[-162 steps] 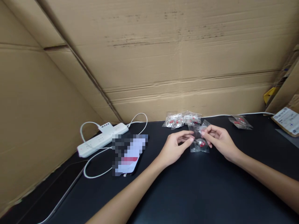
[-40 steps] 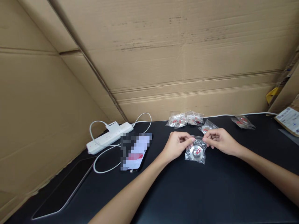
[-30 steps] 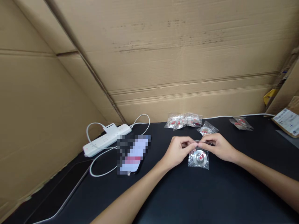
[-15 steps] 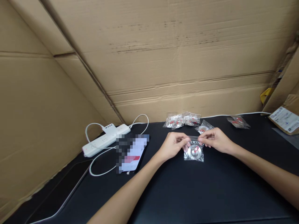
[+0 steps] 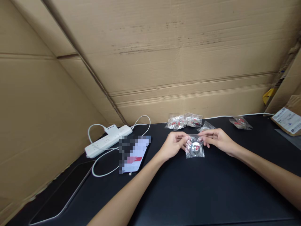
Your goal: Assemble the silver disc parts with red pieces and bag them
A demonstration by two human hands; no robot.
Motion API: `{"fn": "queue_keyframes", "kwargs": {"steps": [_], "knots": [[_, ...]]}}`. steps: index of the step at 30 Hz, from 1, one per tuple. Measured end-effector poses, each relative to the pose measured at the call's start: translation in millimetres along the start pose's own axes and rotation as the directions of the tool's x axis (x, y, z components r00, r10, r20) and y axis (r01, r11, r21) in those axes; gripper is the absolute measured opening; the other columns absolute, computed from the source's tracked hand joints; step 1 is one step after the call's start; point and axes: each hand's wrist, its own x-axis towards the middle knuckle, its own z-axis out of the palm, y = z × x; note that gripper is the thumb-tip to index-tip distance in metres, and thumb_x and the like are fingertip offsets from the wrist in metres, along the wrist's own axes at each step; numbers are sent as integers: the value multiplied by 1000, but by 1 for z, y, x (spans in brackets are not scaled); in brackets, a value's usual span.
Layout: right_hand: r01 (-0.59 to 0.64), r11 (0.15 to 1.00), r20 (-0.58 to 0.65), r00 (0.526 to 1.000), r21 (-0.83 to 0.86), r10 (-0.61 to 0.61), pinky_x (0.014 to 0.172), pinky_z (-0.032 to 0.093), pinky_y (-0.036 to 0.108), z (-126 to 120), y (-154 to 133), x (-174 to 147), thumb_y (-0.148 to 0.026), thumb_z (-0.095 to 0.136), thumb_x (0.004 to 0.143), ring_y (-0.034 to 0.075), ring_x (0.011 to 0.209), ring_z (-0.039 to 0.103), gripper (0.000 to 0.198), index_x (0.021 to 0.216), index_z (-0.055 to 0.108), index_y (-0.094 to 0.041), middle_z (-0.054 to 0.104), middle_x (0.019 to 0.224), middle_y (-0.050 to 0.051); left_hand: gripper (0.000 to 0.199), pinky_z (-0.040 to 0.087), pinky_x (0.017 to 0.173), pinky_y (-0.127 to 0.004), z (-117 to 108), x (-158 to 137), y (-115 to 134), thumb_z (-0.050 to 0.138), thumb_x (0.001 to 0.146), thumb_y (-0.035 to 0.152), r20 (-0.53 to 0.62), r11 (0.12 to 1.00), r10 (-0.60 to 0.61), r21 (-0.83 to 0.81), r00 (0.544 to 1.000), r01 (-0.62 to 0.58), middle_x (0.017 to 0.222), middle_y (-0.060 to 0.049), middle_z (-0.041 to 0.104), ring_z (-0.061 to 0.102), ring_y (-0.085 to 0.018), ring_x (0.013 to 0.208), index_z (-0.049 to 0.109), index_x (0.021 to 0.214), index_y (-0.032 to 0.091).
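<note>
A small clear plastic bag (image 5: 195, 154) hangs between my hands, with a round silver metal piece (image 5: 194, 149) and a small red item inside it. My left hand (image 5: 176, 144) pinches the bag's upper left corner between thumb and fingers. At the upper right corner, my right hand (image 5: 215, 139) grips the top edge with thumb and forefinger, other fingers curled below. Just behind my right hand lies another clear bag (image 5: 207, 125), partly hidden by the fingers.
Several similar bags (image 5: 182, 121) lie along the cardboard wall (image 5: 188, 62), with one more bag (image 5: 241, 123) farther right. To the left are a white power strip (image 5: 109, 141), a phone (image 5: 135, 157) on a cable and a dark tablet (image 5: 63, 191). A labelled cardboard box (image 5: 288, 119) stands at right.
The bag's lower part has swung up and away a little. My right hand's fingers have shifted along the top edge, and the view has moved slightly.
</note>
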Motion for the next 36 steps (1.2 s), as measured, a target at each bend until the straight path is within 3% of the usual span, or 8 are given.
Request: {"fn": "queue_keyframes", "kwargs": {"steps": [3, 7, 12, 16, 24, 30, 34, 36], "knots": [[-6, 1000, 1, 1000, 21, 6, 71, 53, 33, 6, -2, -3, -37, 78, 75, 16, 76, 61, 48, 118, 65, -20, 68, 93, 6, 30, 61, 56, -34, 1, -1, 4, 71, 82, 39, -40, 994, 9, -104, 999, -14, 76, -6, 66, 65, -16, 63, 68, 87, 9], [-21, 995, 28, 999, 102, 18, 80, 52, 33, 14, -3, -6, -33, 81, 73, 14, 81, 60, 50, 117, 61, -20, 65, 106, 6, 27, 59, 56, -27, 5, -4, 7, 72, 82, 35, -88, 988, -4, -156, 996, -10, 74, -5, 64, 62, -13, 61, 70, 92, 10], [-61, 988, 63, 997, 143, 52, 67, 47, 26, 15, -6, -7, -30, 80, 74, 12, 75, 57, 30, 98, 65, -19, 63, 89, 2, 26, 58, 62, -27, 10, -7, 11, 69, 84, 35, -92, 976, -14, -219, 996, -7, 77, -6, 64, 62, -13, 67, 70, 94, 11], [-82, 980, 44, 996, 179, 75, 50, 35, 22, 10, -3, -5, -31, 82, 72, 10, 64, 50, 27, 86, 64, -17, 58, 75, 0, 42, 60, 57, -30, 13, -7, 15, 71, 82, 36, -114, 978, -63, -205, 992, 38, 96, -11, 68, 63, -17, 76, 63, 117, 14], [-43, 951, -49, 997, 307, 61, 49, 32, 22, -3, -6, 1, -28, 80, 72, 9, 61, 45, 23, 84, 65, -16, 56, 73, 0, 45, 60, 58, -34, 13, -7, 14, 60, 90, 46, -116, 975, -129, -195, 985, 105, 111, -16, 64, 69, -21, 77, 55, 121, 14], [105, 965, -328, 944, 240, -21, 47, 36, 22, -60, -17, 8, -31, 82, 65, 10, 60, 47, 25, 76, 65, -17, 56, 73, 0, 42, 59, 61, -33, 10, -6, 10, 60, 89, 46, -85, 975, -152, -177, 985, 135, 100, -14, 65, 68, -20, 75, 57, 114, 13], [-71, 995, -526, 850, -69, 24, 48, 42, 25, -124, -5, 7, -36, 82, 59, 14, 59, 57, 34, 84, 65, -19, 66, 78, 3, 38, 58, 61, -31, 10, -5, 10, 62, 88, 43, -66, 974, -181, -151, 981, 169, 95, -12, 65, 68, -19, 72, 58, 109, 12], [-144, 947, -570, 820, -287, -48, 57, 50, 31, -158, 8, 5, -40, 79, 59, 21, 69, 65, 35, 85, 67, -19, 71, 82, 7, 35, 57, 62, -31, 11, -5, 10, 63, 87, 41, -62, 974, -192, -134, 979, 183, 94, -12, 65, 67, -18, 72, 59, 107, 12]]}}
